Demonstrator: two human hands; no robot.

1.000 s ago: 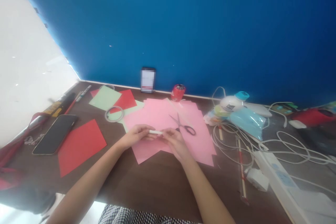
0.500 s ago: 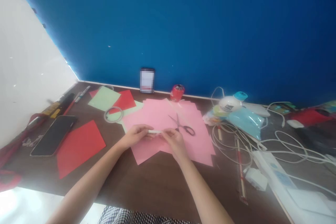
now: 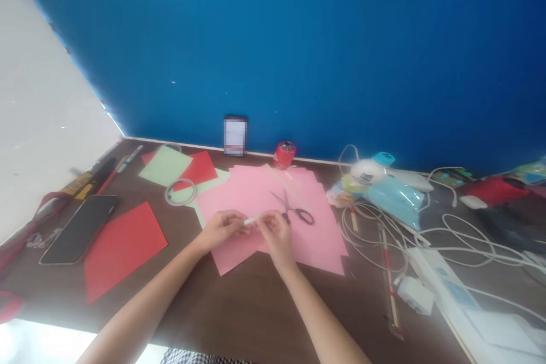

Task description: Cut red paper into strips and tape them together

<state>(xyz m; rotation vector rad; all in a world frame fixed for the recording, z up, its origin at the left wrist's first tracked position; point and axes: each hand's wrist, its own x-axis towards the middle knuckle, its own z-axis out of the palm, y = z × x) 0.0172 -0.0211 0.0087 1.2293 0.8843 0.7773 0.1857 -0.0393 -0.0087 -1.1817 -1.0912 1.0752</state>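
Observation:
My left hand [image 3: 222,227] and my right hand [image 3: 273,229] meet over a spread of pink paper sheets [image 3: 251,196] on the brown table [image 3: 239,307]. Both pinch a small white rolled strip [image 3: 251,220], one hand at each end, with fingers curled. The strip is tilted, its right end higher. Black-handled scissors [image 3: 294,211] lie on the pink paper just beyond my right hand.
A red sheet [image 3: 121,247] and a dark phone [image 3: 79,229] lie at the left. Green and red sheets [image 3: 179,168] with a tape ring [image 3: 180,191] sit further back. A red cup [image 3: 285,154] stands by the blue wall. White cables [image 3: 384,233], a power strip [image 3: 443,284] and bags crowd the right.
The two hands have drawn closer together on the white strip, which now tilts up to the right. The view has shifted slightly, so everything sits a little lower and to the left.

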